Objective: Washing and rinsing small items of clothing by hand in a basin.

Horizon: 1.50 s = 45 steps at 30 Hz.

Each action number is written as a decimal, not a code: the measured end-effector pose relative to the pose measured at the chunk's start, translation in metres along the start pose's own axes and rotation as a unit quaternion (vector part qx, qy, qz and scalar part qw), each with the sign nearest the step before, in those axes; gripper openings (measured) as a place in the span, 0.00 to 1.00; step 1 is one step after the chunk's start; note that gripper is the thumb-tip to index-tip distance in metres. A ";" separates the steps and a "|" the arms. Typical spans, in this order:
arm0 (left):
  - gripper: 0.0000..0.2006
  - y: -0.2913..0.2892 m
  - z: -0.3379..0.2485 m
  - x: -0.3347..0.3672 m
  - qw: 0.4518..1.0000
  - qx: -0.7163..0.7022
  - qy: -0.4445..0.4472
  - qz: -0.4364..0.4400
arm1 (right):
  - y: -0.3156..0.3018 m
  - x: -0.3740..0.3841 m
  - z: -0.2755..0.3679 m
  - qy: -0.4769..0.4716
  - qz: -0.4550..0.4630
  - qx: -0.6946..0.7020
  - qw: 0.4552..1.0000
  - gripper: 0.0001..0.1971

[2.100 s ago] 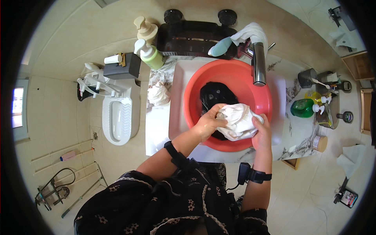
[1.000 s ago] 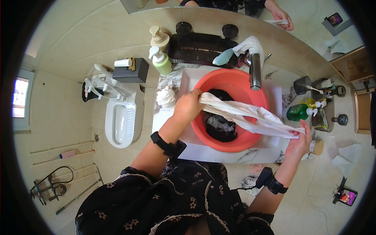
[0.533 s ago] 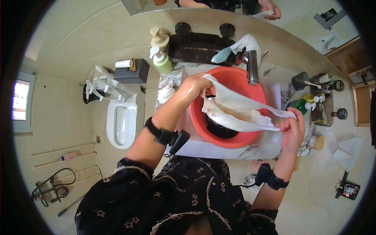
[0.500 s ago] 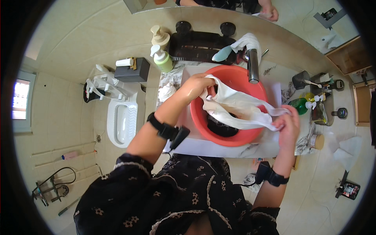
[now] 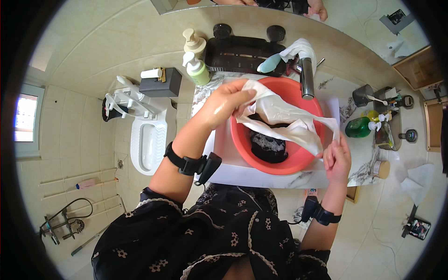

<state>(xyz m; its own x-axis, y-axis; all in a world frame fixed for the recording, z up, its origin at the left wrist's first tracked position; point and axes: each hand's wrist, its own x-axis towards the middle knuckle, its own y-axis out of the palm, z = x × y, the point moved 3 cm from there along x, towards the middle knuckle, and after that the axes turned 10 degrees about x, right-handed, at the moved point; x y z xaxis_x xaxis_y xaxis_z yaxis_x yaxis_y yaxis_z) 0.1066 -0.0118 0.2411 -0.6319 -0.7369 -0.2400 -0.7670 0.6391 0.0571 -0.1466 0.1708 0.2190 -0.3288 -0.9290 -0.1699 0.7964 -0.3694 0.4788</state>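
White cloth [image 5: 284, 116]: wet, thin, stretched as a crumpled band across centre-right of frame, from upper left end down to lower right end; held clear above red basin [image 5: 242, 140]; basin round, plastic, on the counter; dark sudsy garment [image 5: 268, 145] inside.

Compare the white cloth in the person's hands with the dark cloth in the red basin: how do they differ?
The white cloth is pale, the dark cloth black. The white cloth is stretched out above the red basin between the left hand and right hand; the dark cloth lies bunched on the basin's bottom, untouched, with suds on it. Both are soft fabric at the same basin.
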 end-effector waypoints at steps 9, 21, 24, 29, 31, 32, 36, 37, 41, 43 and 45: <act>0.13 0.013 0.062 -0.039 0.971 0.109 -0.120 0.178 | -0.017 -0.021 -0.049 0.085 -0.077 0.000 0.993 0.06; 0.13 0.054 0.095 -0.044 0.869 0.289 -0.049 0.400 | 0.004 -0.032 -0.093 0.348 0.101 -0.215 0.907 0.14; 0.17 0.080 0.096 -0.043 0.861 0.309 0.003 0.403 | 0.017 -0.029 -0.102 0.319 0.051 -0.059 0.945 0.15; 0.26 0.115 0.098 -0.045 0.824 0.336 0.005 0.457 | 0.020 -0.011 -0.099 0.228 0.002 -0.056 0.972 0.09; 0.28 0.110 0.097 -0.043 0.853 0.298 -0.009 0.428 | 0.016 -0.004 -0.085 0.157 -0.071 0.036 0.984 0.07; 0.30 0.107 0.097 -0.042 0.880 0.259 -0.025 0.397 | 0.015 -0.001 -0.078 0.105 -0.078 0.077 0.988 0.08; 0.26 0.084 0.110 -0.030 0.849 0.398 -0.034 0.346 | 0.025 0.004 -0.030 0.045 -0.059 0.077 0.994 0.07; 0.25 0.081 0.117 -0.028 0.825 0.471 0.051 0.309 | 0.028 0.004 -0.019 0.038 -0.032 0.073 0.996 0.07; 0.25 0.080 0.118 -0.013 0.856 0.473 0.136 0.161 | 0.044 0.011 0.015 -0.019 -0.032 -0.051 0.998 0.07; 0.25 0.086 0.112 0.000 0.872 0.448 0.171 0.099 | 0.051 0.016 0.028 -0.052 -0.024 -0.087 0.995 0.07; 0.25 0.089 0.097 0.011 0.874 0.436 0.209 0.039 | 0.051 0.015 0.042 -0.081 -0.022 -0.099 0.992 0.06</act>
<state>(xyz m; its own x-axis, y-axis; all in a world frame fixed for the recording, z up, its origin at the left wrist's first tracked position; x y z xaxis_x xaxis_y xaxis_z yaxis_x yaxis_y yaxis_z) 0.0427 0.0582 0.1497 -0.8037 -0.5832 0.1177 -0.4585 0.4812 -0.7471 -0.1320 0.1388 0.2771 -0.4305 -0.9017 -0.0388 0.8577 -0.4221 0.2936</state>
